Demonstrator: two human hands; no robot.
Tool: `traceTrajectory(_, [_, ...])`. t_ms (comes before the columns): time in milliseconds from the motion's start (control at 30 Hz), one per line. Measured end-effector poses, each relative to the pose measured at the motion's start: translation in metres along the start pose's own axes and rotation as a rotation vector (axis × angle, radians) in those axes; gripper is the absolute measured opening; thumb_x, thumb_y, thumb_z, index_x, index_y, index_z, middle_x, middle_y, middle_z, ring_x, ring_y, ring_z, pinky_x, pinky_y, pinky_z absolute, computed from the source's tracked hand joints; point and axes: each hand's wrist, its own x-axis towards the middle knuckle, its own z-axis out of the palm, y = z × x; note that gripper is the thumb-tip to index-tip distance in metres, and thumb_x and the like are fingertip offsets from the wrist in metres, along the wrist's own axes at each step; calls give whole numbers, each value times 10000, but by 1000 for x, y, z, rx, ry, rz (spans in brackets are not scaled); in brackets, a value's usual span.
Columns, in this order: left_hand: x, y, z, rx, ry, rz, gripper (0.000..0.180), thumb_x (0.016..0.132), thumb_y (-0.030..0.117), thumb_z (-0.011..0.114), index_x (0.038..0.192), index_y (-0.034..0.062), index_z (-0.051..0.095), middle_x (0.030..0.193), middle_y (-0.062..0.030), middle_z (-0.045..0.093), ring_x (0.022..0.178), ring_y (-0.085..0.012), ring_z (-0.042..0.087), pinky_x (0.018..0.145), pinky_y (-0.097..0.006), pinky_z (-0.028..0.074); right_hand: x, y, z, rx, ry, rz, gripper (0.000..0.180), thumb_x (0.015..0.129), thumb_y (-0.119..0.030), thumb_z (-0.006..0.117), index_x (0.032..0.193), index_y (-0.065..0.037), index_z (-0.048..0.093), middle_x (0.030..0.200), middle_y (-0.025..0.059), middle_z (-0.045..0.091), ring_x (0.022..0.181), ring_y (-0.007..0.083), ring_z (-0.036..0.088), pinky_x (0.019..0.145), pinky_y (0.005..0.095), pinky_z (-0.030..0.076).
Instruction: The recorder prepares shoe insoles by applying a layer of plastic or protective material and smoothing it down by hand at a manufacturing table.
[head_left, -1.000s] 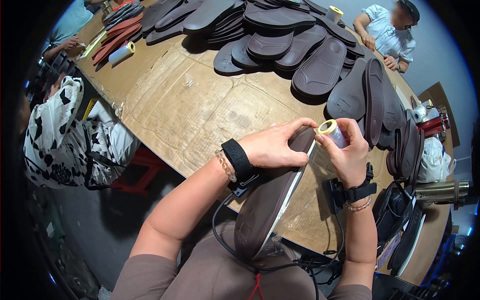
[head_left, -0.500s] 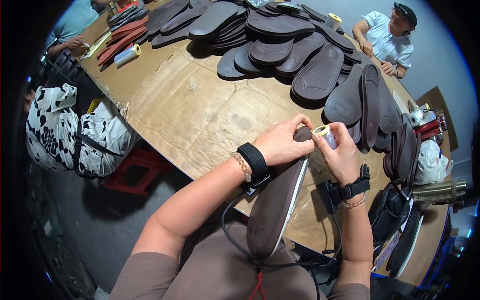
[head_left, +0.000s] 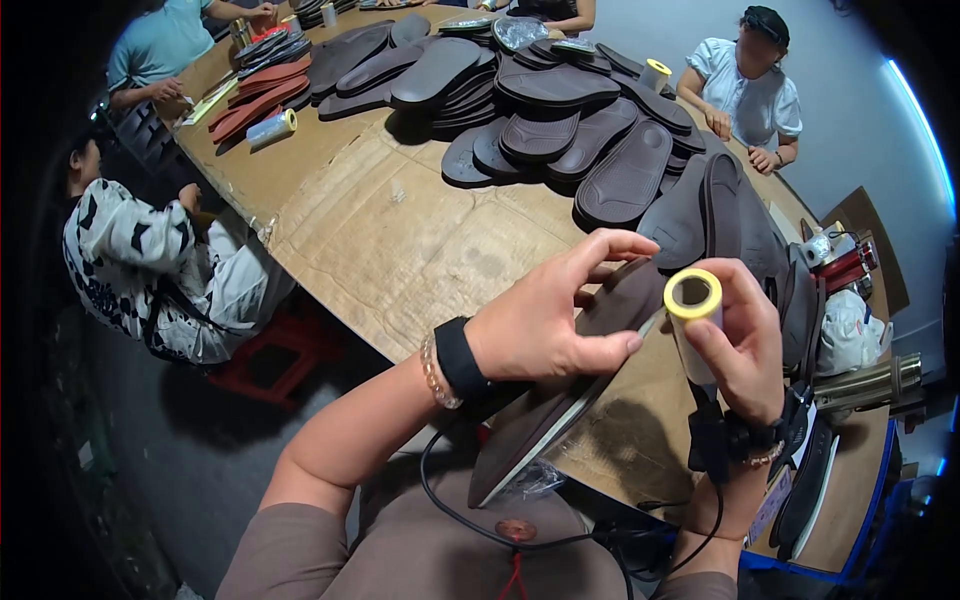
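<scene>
A dark brown shoe sole [head_left: 525, 420] with a pale strip along its side slants from my lap up over the table edge. Around its far end lies my left hand [head_left: 540, 312], thumb on the near side and fingers over the other, gripping it. In my right hand [head_left: 745, 345] is a roll of clear film [head_left: 692, 345] with a yellow-rimmed core, its open end turned up. The roll is beside the sole's far end; whether any film runs between them I cannot tell.
Brown soles [head_left: 625, 175] are heaped across the far side of the cardboard-covered table [head_left: 400, 240]. Another film roll [head_left: 272, 128] lies by reddish soles [head_left: 262, 98] at far left. A metal flask [head_left: 870, 382] and white bag [head_left: 852, 328] are at right. Other people sit around.
My hands have come apart a little, and the roll has moved right and nearer, now more upright. My left fingers have spread from a pinch at the sole's tip. The sole has tilted.
</scene>
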Motion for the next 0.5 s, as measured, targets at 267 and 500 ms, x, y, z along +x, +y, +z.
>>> traceTrajectory(267, [-21, 15, 3, 44, -38, 28, 836, 776, 181, 811, 1516, 63, 439, 1492, -103, 497, 1363, -241, 524, 1151, -439, 434, -16, -16, 23, -342, 328, -348, 532, 755, -116, 923, 1182, 20, 636, 1046, 65, 700, 971, 147, 678, 892, 272, 521])
traceTrajectory(500, [-26, 15, 3, 68, -33, 43, 810, 779, 156, 805, 1506, 75, 456, 1503, -105, 491, 1372, -244, 519, 1149, -445, 441, -10, -14, 31, -415, 406, -314, 489, 765, -59, 898, 1176, 3, 640, 1034, 72, 706, 960, 147, 685, 877, 277, 530])
